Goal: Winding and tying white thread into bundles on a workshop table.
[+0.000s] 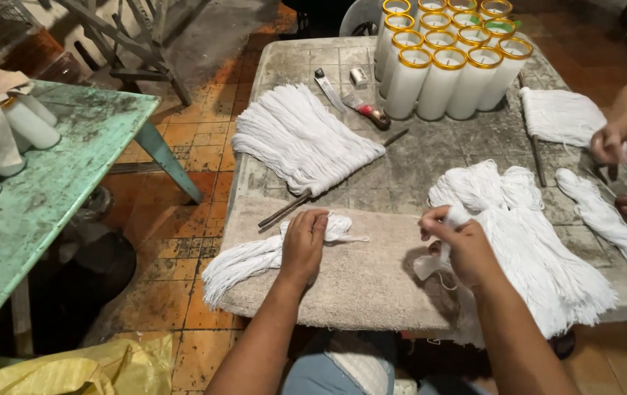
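Fingers of the left hand point(303, 241) press down on a slim bundle of white cotton strings point(251, 262), pinning it flat to the beige cloth pad point(357, 281) beneath, probably so the strands stay aligned. To the right of that hold, the right hand point(461, 245) has thumb and fingers pinched together on a few strands pulled from the large loose heap of white strings point(533, 249), which spreads behind and under it within easy reach. Beyond the left hand lies a fan of white strings threaded on a thin metal rod point(300, 139), kept straight by the rod. Farther back stand about 12 tall white glass candles with gold rims point(445, 62). At the far right, 2 hands of another person point(624, 164) handle similar strings.
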